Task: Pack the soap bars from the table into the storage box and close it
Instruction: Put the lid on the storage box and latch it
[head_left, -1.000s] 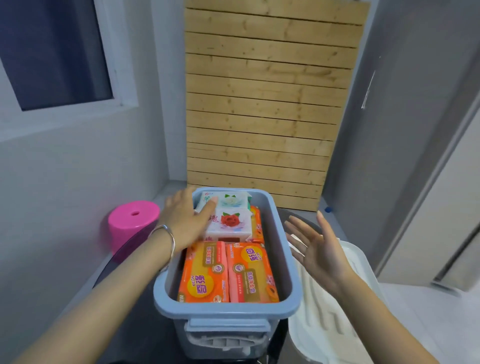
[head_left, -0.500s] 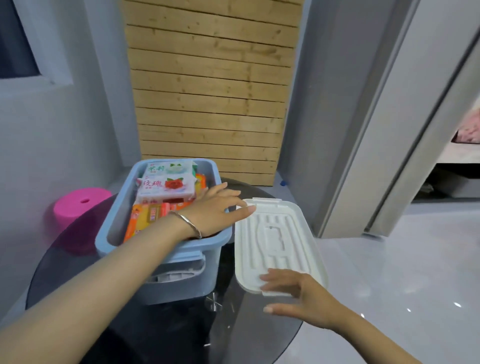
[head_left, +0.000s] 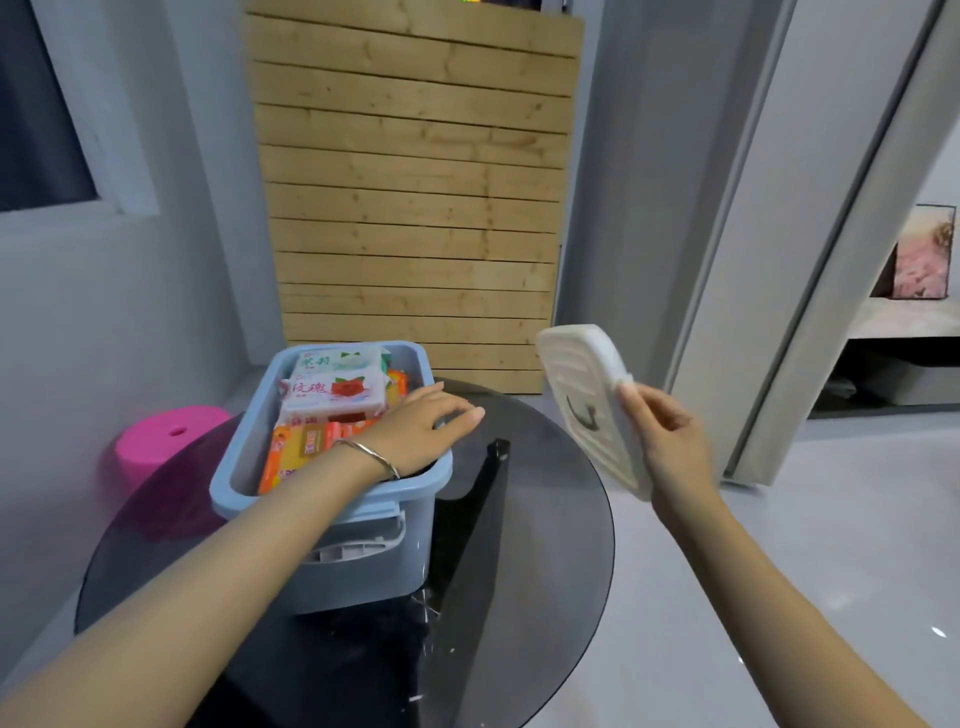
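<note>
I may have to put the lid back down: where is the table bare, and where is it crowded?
Bare glass table lies right of the blue storage box, below the raised white lid in the right hand, and in front of the box. The box top is crowded: soap bars fill it and the left hand rests on its right rim.

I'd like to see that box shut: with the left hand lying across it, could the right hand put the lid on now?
Probably not yet. The right hand holds the lid clear in the air, but the left hand rests across the storage box rim.
</note>
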